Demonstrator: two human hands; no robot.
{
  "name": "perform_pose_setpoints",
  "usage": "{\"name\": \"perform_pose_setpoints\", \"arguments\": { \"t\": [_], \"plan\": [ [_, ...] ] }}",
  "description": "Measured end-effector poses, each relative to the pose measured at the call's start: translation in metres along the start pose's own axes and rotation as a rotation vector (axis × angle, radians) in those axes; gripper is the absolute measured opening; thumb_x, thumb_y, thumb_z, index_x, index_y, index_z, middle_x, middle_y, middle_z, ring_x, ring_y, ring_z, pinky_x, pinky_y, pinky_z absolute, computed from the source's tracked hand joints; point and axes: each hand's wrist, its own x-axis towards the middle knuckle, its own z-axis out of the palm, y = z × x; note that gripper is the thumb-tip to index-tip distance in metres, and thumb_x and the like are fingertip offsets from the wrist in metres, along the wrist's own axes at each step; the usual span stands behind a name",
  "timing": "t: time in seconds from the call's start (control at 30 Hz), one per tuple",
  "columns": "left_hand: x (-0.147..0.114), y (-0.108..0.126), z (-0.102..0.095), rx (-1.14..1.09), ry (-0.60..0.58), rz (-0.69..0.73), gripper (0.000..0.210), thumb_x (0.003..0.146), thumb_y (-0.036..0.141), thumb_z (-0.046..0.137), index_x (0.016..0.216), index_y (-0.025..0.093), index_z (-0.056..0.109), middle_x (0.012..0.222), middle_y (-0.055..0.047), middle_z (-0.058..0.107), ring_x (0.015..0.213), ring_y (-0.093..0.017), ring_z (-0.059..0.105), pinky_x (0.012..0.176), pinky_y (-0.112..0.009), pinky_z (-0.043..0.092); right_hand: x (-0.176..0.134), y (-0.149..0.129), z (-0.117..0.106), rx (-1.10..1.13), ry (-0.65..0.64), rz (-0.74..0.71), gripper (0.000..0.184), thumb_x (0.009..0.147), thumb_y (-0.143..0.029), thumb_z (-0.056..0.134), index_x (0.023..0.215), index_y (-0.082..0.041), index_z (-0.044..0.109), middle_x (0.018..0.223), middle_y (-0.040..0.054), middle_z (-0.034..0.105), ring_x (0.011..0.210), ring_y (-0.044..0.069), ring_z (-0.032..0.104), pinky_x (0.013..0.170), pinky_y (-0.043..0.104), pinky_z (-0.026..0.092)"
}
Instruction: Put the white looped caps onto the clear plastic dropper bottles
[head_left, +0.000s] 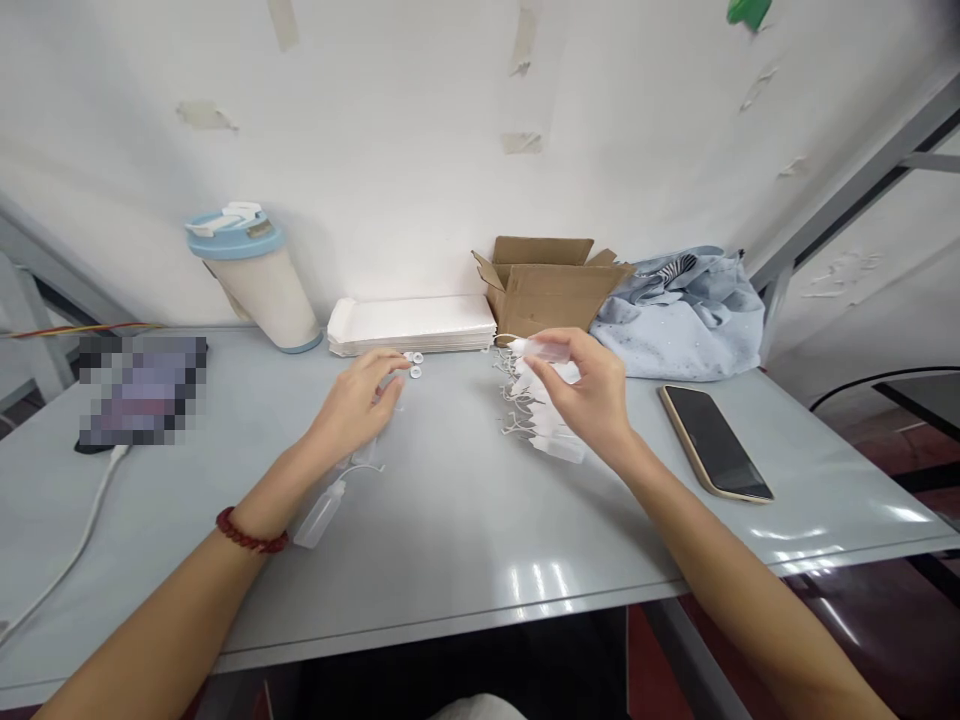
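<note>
My right hand (589, 385) pinches a small translucent squeeze bottle (546, 350) between thumb and fingers, its thin white tip pointing left. Just below it lies a row of similar bottles (559, 447) with thin white cap straps on their left ends. My left hand (364, 395) has its fingertips at several small white rings (416, 371) on the table, the thumb apart from the index finger. Whether a fingertip touches a ring is hard to see. Beside my left wrist lies another bottle (320, 515) with its strap; more bottles are partly hidden under that hand.
Along the wall stand a cream tumbler with a blue lid (262, 290), a stack of white flat boxes (412, 322), an open cardboard box (559, 300) and a light blue cloth (690, 320). A phone (716, 443) lies right; a blurred device with a cable (82, 550) lies left.
</note>
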Motion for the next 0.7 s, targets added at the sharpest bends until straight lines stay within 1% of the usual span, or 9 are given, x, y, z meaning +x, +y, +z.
{"name": "perform_pose_setpoints", "arguments": {
  "t": [0.03,0.1,0.2,0.3,0.37,0.47,0.53,0.6,0.7],
  "plan": [
    [0.002,-0.006,0.001,0.017,-0.028,0.016,0.036,0.089,0.035,0.037,0.111,0.016,0.059,0.126,-0.012,0.054,0.109,-0.026,0.053,0.081,-0.037,0.05,0.003,0.006,-0.001,-0.036,0.017,-0.009,0.01,0.082,-0.022,0.061,0.091,-0.018,0.061,0.09,0.0067,0.068,0.082,0.021,0.063,0.073,0.033,0.05],
    [0.005,-0.017,0.004,0.046,-0.086,0.063,0.039,0.09,0.033,0.035,0.115,0.016,0.057,0.133,-0.012,0.05,0.118,-0.027,0.048,0.091,-0.041,0.046,0.007,0.019,-0.003,-0.111,0.026,-0.02,0.009,0.082,-0.021,0.06,0.091,-0.019,0.06,0.091,0.0073,0.068,0.085,0.022,0.063,0.075,0.034,0.049],
    [0.007,-0.026,0.009,0.092,-0.144,0.143,0.042,0.091,0.034,0.032,0.119,0.015,0.056,0.137,-0.012,0.048,0.126,-0.026,0.043,0.104,-0.045,0.034,0.009,0.034,-0.002,-0.179,-0.005,-0.023,0.01,0.081,-0.019,0.058,0.091,-0.019,0.06,0.091,0.0076,0.068,0.085,0.023,0.063,0.076,0.036,0.048],
    [0.007,-0.03,0.012,0.11,-0.195,0.161,0.044,0.092,0.035,0.03,0.121,0.013,0.056,0.137,-0.014,0.049,0.127,-0.026,0.042,0.107,-0.044,0.032,0.011,0.043,-0.002,-0.195,-0.063,0.003,0.011,0.08,-0.02,0.058,0.09,-0.018,0.06,0.091,0.008,0.068,0.085,0.023,0.063,0.076,0.036,0.048],
    [0.007,-0.03,0.012,0.115,-0.215,0.155,0.045,0.093,0.035,0.03,0.121,0.012,0.055,0.134,-0.014,0.051,0.125,-0.026,0.044,0.106,-0.044,0.033,0.012,0.045,-0.005,-0.171,-0.129,0.037,0.01,0.079,-0.022,0.06,0.087,-0.017,0.06,0.089,0.0075,0.069,0.083,0.023,0.064,0.074,0.035,0.048],
    [0.006,-0.029,0.011,0.125,-0.214,0.151,0.045,0.093,0.035,0.03,0.121,0.011,0.056,0.133,-0.014,0.052,0.123,-0.026,0.045,0.105,-0.043,0.034,0.015,0.043,-0.015,-0.13,-0.29,0.073,0.011,0.078,-0.025,0.061,0.085,-0.017,0.061,0.088,0.0062,0.07,0.079,0.022,0.064,0.069,0.032,0.047],
    [0.006,-0.028,0.011,0.139,-0.21,0.159,0.045,0.093,0.034,0.03,0.121,0.01,0.056,0.134,-0.014,0.051,0.124,-0.026,0.044,0.105,-0.043,0.034,0.017,0.041,-0.023,-0.147,-0.409,0.064,0.01,0.079,-0.026,0.06,0.086,-0.018,0.062,0.088,0.0056,0.069,0.075,0.021,0.063,0.065,0.031,0.046],
    [0.007,-0.027,0.012,0.15,-0.21,0.174,0.044,0.093,0.033,0.029,0.121,0.012,0.056,0.136,-0.013,0.049,0.127,-0.026,0.042,0.106,-0.044,0.033,0.018,0.039,-0.03,-0.204,-0.508,0.045,0.011,0.079,-0.026,0.06,0.086,-0.018,0.062,0.086,0.0054,0.068,0.073,0.02,0.061,0.063,0.031,0.044],
    [0.007,-0.027,0.013,0.158,-0.213,0.182,0.043,0.093,0.033,0.028,0.121,0.016,0.056,0.135,-0.011,0.051,0.126,-0.025,0.043,0.106,-0.044,0.033,0.019,0.038,-0.036,-0.26,-0.592,0.008,0.01,0.078,-0.024,0.06,0.085,-0.018,0.062,0.085,0.0054,0.067,0.077,0.021,0.06,0.065,0.032,0.043]
  ]
}}
